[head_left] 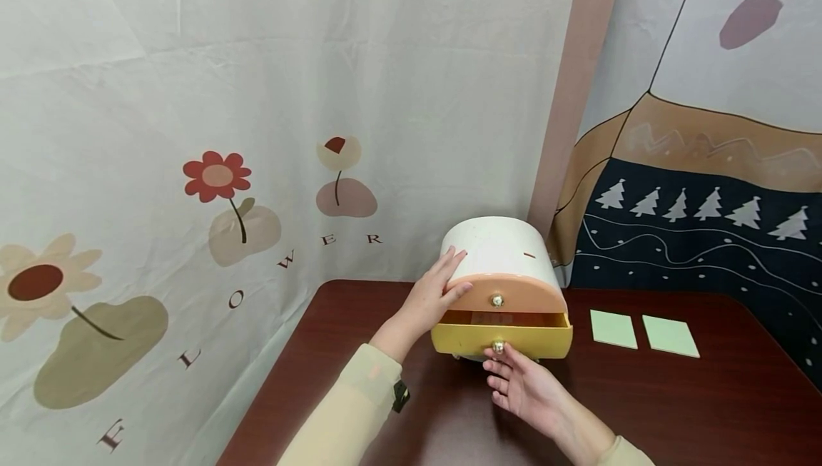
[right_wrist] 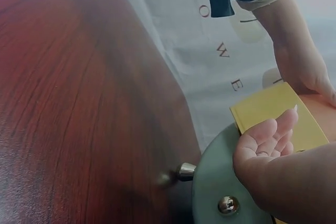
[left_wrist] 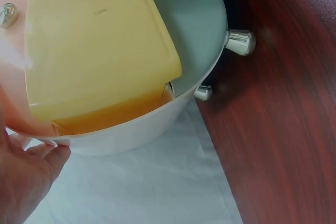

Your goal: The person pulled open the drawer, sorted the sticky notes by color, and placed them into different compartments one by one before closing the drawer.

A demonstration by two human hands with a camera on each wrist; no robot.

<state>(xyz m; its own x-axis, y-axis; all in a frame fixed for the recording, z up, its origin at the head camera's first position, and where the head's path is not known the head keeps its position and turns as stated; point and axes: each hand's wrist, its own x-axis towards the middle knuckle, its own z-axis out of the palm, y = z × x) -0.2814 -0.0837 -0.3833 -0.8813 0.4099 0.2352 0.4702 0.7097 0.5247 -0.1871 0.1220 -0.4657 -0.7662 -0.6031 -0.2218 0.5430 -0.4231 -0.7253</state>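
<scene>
A small rounded drawer cabinet with a white shell (head_left: 497,237) stands on the table. Its yellow drawer (head_left: 462,337) is pulled partly out, below a closed orange drawer (head_left: 530,298). A green-grey lower drawer (left_wrist: 197,19) shows in the left wrist view. My left hand (head_left: 429,296) rests against the shell's left side with fingers extended, steadying contact also seen in the left wrist view. With thumb and fingertips, my right hand (head_left: 529,387) pinches the yellow drawer's round metal knob (head_left: 498,346). That knob is hidden behind the hand in the right wrist view.
Two pale green paper squares, a left one (head_left: 613,329) and a right one (head_left: 671,336), lie right of the cabinet on the dark red-brown table (head_left: 411,430). A printed curtain (head_left: 411,95) hangs close behind. Short metal feet (left_wrist: 240,42) support the cabinet.
</scene>
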